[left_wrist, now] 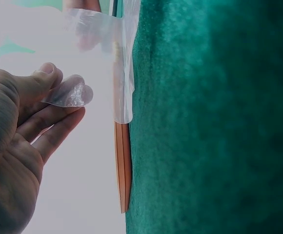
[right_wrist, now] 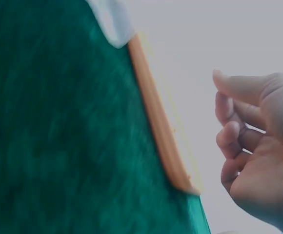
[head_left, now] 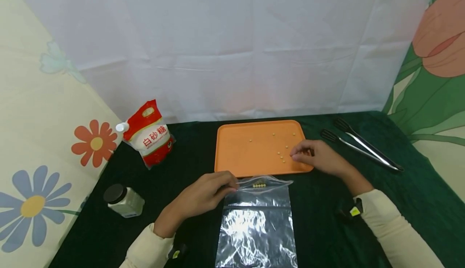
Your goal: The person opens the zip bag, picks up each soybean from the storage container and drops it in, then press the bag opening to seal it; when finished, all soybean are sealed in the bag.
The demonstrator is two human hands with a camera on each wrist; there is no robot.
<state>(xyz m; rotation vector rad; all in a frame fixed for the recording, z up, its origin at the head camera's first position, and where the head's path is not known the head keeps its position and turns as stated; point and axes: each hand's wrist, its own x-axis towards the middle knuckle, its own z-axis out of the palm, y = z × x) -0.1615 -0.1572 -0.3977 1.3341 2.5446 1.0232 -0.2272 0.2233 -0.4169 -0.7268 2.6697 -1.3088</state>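
Your bench [head_left: 197, 235] is draped in dark green cloth, with a creased white sheet [head_left: 232, 50] hanging behind it and flower-printed cloth [head_left: 21, 98] at both sides of the room. On the green, the clear zip bag [head_left: 258, 229] lies flat just in front of the orange tray [head_left: 247, 155], yellow beads [head_left: 259, 185] lined up near its mouth, while your left hand [head_left: 203, 193] pinches its upper left corner. Your right hand [head_left: 321, 157] is over the tray's right side near loose beads [head_left: 281, 157], thumb and fingertips drawn narrow, though you cannot tell whether they hold one.
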